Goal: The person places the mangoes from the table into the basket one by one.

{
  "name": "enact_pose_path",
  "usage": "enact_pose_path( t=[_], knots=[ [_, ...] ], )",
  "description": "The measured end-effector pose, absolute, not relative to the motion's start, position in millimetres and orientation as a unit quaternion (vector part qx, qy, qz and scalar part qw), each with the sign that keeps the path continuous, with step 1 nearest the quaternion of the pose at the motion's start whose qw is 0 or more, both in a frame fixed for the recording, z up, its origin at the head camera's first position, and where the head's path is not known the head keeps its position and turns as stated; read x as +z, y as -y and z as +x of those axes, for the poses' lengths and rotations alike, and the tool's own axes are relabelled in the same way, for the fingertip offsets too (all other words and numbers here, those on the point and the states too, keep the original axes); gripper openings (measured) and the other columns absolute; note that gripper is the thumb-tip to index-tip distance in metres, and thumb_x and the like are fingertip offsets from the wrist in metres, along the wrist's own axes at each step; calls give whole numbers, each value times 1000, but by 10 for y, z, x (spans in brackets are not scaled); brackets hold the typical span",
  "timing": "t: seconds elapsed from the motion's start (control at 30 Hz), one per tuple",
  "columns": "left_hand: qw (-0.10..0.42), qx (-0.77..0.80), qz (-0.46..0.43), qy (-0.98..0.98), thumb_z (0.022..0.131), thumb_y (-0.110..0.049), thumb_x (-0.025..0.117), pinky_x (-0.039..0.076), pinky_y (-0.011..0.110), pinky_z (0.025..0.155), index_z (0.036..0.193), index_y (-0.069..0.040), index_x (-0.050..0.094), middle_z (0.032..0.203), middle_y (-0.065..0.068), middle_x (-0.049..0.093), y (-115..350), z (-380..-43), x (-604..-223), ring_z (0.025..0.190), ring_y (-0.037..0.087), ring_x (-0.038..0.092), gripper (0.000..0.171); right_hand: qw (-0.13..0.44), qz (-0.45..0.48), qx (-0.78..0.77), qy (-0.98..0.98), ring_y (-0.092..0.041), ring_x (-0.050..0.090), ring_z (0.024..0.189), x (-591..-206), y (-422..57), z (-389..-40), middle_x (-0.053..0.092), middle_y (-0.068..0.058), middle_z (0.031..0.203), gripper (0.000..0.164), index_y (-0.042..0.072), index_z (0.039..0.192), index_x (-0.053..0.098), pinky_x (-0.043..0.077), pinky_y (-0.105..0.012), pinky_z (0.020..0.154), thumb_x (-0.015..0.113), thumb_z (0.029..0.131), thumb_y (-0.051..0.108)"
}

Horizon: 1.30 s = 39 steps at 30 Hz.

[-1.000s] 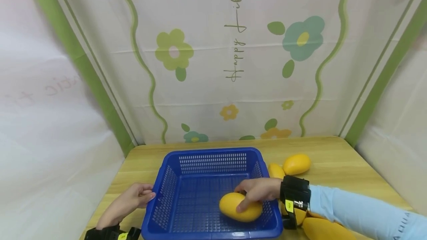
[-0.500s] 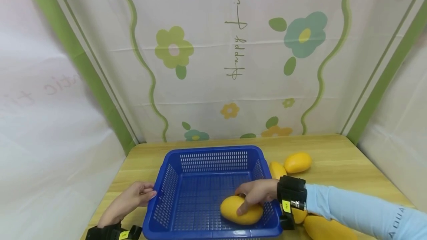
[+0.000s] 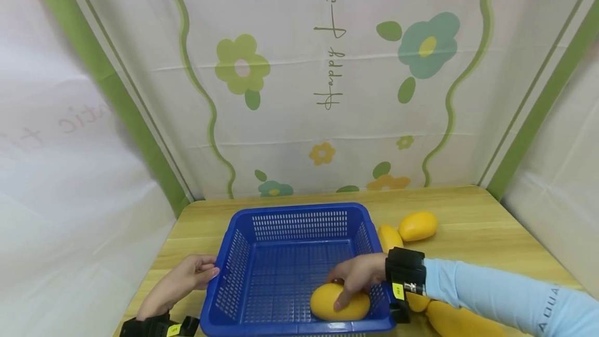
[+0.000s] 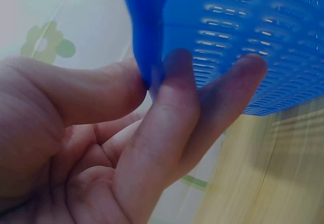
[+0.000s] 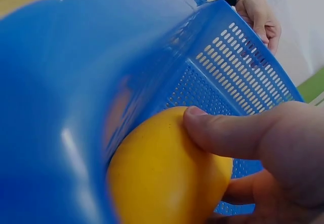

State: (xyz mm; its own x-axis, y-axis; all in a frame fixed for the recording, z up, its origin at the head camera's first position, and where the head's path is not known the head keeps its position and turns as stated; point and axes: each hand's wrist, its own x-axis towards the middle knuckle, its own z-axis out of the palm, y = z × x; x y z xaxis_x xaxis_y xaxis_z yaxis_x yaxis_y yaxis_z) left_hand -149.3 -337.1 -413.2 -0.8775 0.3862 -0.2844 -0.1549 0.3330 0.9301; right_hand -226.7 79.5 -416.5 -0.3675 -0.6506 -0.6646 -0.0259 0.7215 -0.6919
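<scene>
A blue plastic basket with slotted walls stands on the wooden table. My left hand pinches its left rim; the left wrist view shows the thumb outside and fingertips against the slotted wall. Inside, at the near right corner, lies a yellow mango. My right hand grips it from above, thumb on the near side. In the right wrist view the mango sits close to the basket wall, and the other fingers are partly hidden behind it.
Several more mangoes lie right of the basket: one at the back, one beside the rim, and a large one near the front, partly under the right sleeve. A printed curtain hangs behind the table.
My right hand has lowered slightly with the mango, toward the near right corner of the basket. The left hand keeps its place on the rim. The head view has shifted a little.
</scene>
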Motion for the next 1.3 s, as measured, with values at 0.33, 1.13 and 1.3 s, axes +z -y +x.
enact_pose_path(
  t=[0.33,1.13,1.3],
  knots=[
    [238,577,79,-777,105,-17,51,59,47,94,139,20,40,123,27,66,3363,-1495,-4143,110,33,69,52,488,-223,-306,-787,-20,61,104,-4139,-791,-2252,63,-5,119,39,12,127,63,56,-45,95,72,90,19],
    [239,561,78,-789,105,-18,51,58,49,94,139,21,39,124,27,65,3384,-1478,-4126,113,33,68,53,381,-298,-397,-780,-24,63,117,-3725,-1159,-2190,66,-10,127,39,4,132,60,55,-41,100,65,96,17],
    [238,560,78,-790,105,-19,52,58,49,94,139,21,39,124,27,65,3375,-1480,-4104,113,34,67,54,372,-312,-433,-759,-30,62,120,-3639,-1303,-2167,65,-14,128,38,0,134,58,56,-41,100,61,99,16]
  ],
)
